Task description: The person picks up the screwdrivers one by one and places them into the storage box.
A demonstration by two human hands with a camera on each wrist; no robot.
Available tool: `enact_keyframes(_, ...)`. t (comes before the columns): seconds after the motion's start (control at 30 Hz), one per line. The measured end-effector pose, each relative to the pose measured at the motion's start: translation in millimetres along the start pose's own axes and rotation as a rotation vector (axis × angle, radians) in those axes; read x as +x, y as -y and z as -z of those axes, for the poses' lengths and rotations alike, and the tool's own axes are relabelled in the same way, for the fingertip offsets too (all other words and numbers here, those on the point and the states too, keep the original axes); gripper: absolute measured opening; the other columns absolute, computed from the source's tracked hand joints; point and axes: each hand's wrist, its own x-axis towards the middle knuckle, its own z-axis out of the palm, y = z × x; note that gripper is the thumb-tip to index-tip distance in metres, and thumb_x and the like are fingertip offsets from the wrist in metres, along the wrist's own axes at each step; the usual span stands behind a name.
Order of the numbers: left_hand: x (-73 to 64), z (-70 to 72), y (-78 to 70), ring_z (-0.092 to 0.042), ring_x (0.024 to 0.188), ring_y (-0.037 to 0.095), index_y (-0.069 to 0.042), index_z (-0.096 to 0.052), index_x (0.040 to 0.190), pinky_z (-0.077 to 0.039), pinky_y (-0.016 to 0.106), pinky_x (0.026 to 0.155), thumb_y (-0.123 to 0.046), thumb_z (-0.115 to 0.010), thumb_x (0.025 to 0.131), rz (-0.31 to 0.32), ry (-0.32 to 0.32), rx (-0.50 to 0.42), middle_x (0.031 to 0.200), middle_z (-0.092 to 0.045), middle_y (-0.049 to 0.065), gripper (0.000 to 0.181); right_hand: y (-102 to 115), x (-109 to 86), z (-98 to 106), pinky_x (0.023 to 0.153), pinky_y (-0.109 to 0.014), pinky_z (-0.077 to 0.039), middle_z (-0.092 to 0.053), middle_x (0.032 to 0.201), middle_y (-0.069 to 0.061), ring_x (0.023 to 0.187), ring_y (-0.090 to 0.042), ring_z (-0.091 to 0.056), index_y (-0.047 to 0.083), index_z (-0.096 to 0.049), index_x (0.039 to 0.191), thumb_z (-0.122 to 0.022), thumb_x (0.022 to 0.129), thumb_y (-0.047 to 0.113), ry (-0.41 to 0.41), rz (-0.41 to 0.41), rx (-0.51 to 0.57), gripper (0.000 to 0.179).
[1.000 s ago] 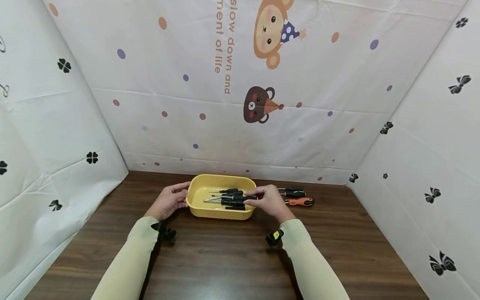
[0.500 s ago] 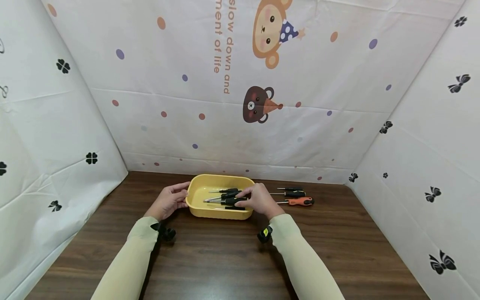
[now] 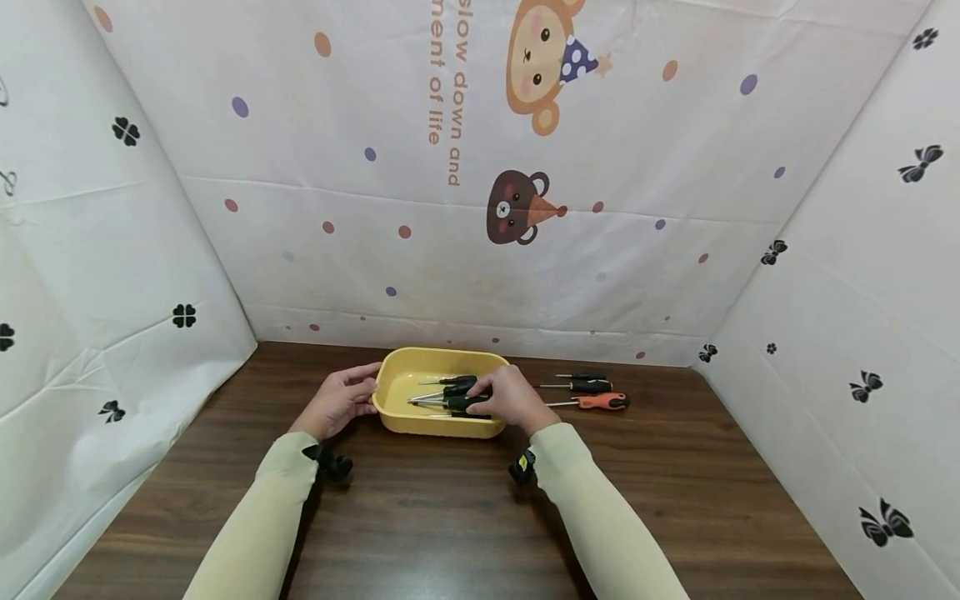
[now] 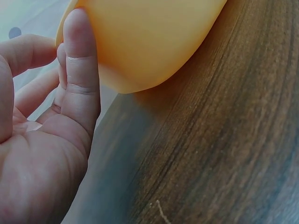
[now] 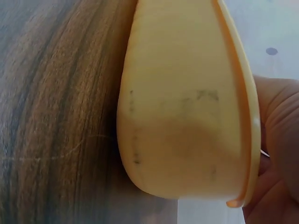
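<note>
A yellow plastic bin (image 3: 401, 423) stands near the back of the table, holding several screwdrivers with black handles. My right hand (image 3: 513, 400) reaches over the bin's right end. Its thumb and fingertips pinch the black handle of a screwdriver (image 3: 456, 402), whose metal shaft points left. In the right wrist view the bin's wall (image 5: 182, 116) hides the fingertips and the tool. My left hand (image 3: 337, 404) touches the bin's left end with extended fingers. In the left wrist view one finger (image 4: 80, 60) lies along the outer wall, with another fingertip at the rim.
Right of the bin lie an orange-handled screwdriver (image 3: 602, 402), a black-handled screwdriver (image 3: 590, 387) and a smaller dark-handled one (image 3: 587, 376). Patterned white sheets (image 3: 337, 267) enclose the brown wooden table (image 3: 435, 517) at the back and sides.
My right hand has moved left and further into the bin, with the screwdriver, uncovering the shafts of the tools on the right. My left hand stays at the bin's left end.
</note>
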Motion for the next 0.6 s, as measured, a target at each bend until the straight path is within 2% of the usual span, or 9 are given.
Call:
enact_keyframes(0.27, 2.3, 0.4, 0.8, -0.067, 0.073, 0.012, -0.003, -0.039, 0.157, -0.063, 0.027, 0.072, -0.007, -0.055, 0.104, -0.008, 0.004, 0.006, 0.101, -0.066, 0.007, 0.055, 0.0, 8.2, -4.4, 0.076, -0.029, -0.058, -0.079, 0.095, 0.004, 0.085, -0.011, -0.066, 0.018, -0.083, 0.088, -0.09, 0.079, 0.02, 0.072, 0.045, -0.154, 0.012)
enact_keyframes(0.47, 1.9, -0.1, 1.0, -0.067, 0.072, 0.013, -0.003, -0.04, 0.156, -0.062, 0.026, 0.069, -0.004, -0.055, 0.104, -0.012, -0.007, -0.005, 0.097, -0.066, 0.006, 0.055, 2.7, 10.5, -6.5, 0.075, -0.029, -0.06, -0.079, 0.096, 0.004, 0.081, -0.009, -0.068, 0.017, -0.083, 0.092, -0.089, 0.08, 0.015, 0.101, 0.038, -0.165, 0.013)
enact_keyframes(0.6, 0.8, -0.6, 0.3, -0.067, 0.071, 0.013, -0.002, -0.04, 0.156, -0.062, 0.027, 0.068, -0.004, -0.056, 0.103, -0.015, -0.01, -0.016, 0.096, -0.066, 0.006, 0.055, 4.6, 12.3, -6.4, 0.075, -0.028, -0.06, -0.079, 0.094, 0.004, 0.079, -0.008, -0.068, 0.017, -0.082, 0.088, -0.089, 0.079, 0.015, 0.117, 0.046, -0.183, 0.012)
